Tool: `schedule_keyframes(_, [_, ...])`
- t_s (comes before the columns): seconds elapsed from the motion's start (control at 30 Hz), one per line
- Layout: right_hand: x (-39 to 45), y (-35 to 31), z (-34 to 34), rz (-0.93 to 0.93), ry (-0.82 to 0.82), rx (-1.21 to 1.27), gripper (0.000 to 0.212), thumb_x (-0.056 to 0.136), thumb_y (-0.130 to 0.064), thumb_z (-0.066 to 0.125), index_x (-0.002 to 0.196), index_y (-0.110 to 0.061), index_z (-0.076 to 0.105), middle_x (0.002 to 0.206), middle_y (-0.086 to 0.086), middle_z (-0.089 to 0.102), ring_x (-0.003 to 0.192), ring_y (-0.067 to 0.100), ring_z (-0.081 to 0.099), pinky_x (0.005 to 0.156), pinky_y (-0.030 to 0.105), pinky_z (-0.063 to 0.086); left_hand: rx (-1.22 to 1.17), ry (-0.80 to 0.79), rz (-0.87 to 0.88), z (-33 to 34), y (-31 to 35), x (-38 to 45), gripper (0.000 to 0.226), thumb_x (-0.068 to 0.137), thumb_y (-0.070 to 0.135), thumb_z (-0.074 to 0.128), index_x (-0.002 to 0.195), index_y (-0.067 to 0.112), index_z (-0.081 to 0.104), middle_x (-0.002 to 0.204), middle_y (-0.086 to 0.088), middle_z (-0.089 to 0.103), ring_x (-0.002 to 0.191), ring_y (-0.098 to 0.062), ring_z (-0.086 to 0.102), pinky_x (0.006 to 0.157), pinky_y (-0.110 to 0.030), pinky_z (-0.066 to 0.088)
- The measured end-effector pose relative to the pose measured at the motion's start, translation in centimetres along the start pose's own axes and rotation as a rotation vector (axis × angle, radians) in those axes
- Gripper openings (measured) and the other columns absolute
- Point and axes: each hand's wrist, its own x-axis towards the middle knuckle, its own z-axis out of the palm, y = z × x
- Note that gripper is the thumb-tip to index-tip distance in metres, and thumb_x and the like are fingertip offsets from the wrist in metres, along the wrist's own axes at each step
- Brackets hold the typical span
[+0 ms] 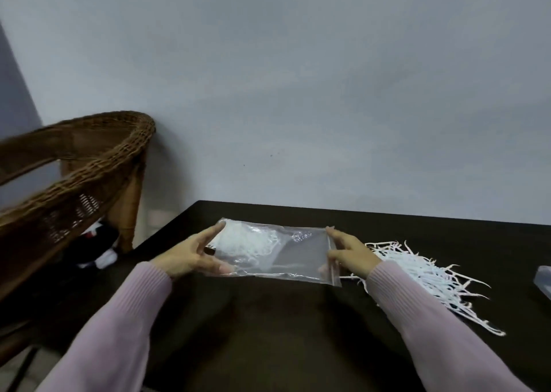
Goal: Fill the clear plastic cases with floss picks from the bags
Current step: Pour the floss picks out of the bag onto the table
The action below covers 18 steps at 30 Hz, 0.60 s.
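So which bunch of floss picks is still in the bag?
The bunch bunched at the left end of the clear bag held in both hands. The other pile lies loose on the table, right.

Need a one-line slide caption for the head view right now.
Both hands, left and right, hold a clear zip-top plastic bag of white floss picks above the dark table, beside a loose pile of picks.
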Motion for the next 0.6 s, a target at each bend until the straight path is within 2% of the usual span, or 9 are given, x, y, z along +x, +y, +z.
schedule_keyframes(0.1, [0.3,-1.8,4.1,0.026,-0.14,-0.063,0.063,0.088,-0.005,0.053,0.144,-0.019,0.027,0.138,0.007,0.044,0.117,0.022,0.049,0.099,0.034,0.044,-0.026,0.048,-0.064,-3.2,-1.4,-2.6,0.142,0.024,0.028,0.097,0.146,0.032,0.026,0.149,-0.009,0.033,0.095,-0.027,0.069,0.083,-0.036,0.053])
schedule_keyframes(0.17, [0.2,-3.0,6.6,-0.004,-0.188,-0.149,0.06,0.089,-0.009,0.054,0.143,-0.017,0.029,0.137,0.007,0.045,0.119,0.021,0.048,0.098,0.031,0.041,-0.02,0.135,-0.102,-5.3,-2.4,-4.2,0.116,0.048,0.01,0.09,0.145,0.029,0.029,0.147,-0.016,0.037,0.094,-0.024,0.069,0.083,-0.036,0.054])
schedule_keyframes(0.23, [0.2,-3.9,8.9,-0.041,-0.226,-0.247,0.06,0.09,-0.015,0.054,0.144,-0.015,0.027,0.136,0.009,0.046,0.119,0.02,0.049,0.097,0.027,0.04,0.051,0.246,-0.127,-7.3,-3.5,-5.6,0.089,0.07,-0.007,0.073,0.143,0.025,0.034,0.15,-0.009,0.033,0.097,-0.023,0.066,0.081,-0.034,0.056])
schedule_keyframes(0.33, [0.3,-4.5,12.1,-0.102,-0.282,-0.364,0.058,0.09,-0.02,0.056,0.142,-0.016,0.031,0.137,0.008,0.044,0.12,0.018,0.048,0.1,0.027,0.038,0.123,0.378,-0.159,-9.0,-4.8,-7.4,0.072,0.081,-0.017,0.057,0.141,0.016,0.035,0.146,-0.011,0.036,0.093,-0.017,0.06,0.068,-0.023,0.057])
schedule_keyframes(0.37, [0.5,-4.6,13.0,-0.121,-0.283,-0.41,0.057,0.089,-0.022,0.057,0.14,-0.018,0.034,0.138,0.007,0.041,0.12,0.018,0.047,0.102,0.029,0.039,0.125,0.425,-0.175,-9.3,-5.2,-7.8,0.07,0.083,-0.018,0.053,0.142,0.013,0.034,0.144,-0.013,0.038,0.097,-0.019,0.059,0.067,-0.023,0.055])
schedule_keyframes(0.47, [0.6,-5.3,14.7,-0.156,-0.174,-0.54,0.046,0.088,-0.027,0.057,0.132,-0.025,0.043,0.141,0.004,0.033,0.127,0.02,0.039,0.103,0.037,0.038,0.193,0.511,-0.192,-9.5,-6.7,-8.6,0.066,0.087,-0.014,0.051,0.144,0.012,0.031,0.147,-0.015,0.035,0.129,-0.028,0.043,0.097,-0.031,0.041])
schedule_keyframes(0.53, [0.2,-5.9,16.0,-0.247,-0.051,-0.626,0.042,0.09,-0.025,0.055,0.13,-0.024,0.045,0.148,0.003,0.025,0.135,0.02,0.029,0.107,0.037,0.032,0.366,0.527,-0.194,-8.9,-7.6,-9.1,0.057,0.091,-0.001,0.054,0.143,0.015,0.035,0.149,-0.009,0.033,0.137,-0.023,0.032,0.109,-0.03,0.027])
schedule_keyframes(0.6, [-0.5,-6.4,17.4,-0.366,0.02,-0.652,0.042,0.092,-0.023,0.051,0.133,-0.02,0.043,0.152,0.001,0.02,0.138,0.018,0.025,0.112,0.035,0.024,0.533,0.567,-0.188,-7.7,-8.1,-8.9,0.049,0.095,0.013,0.051,0.142,0.019,0.037,0.153,-0.004,0.027,0.142,-0.019,0.023,0.115,-0.036,0.013])
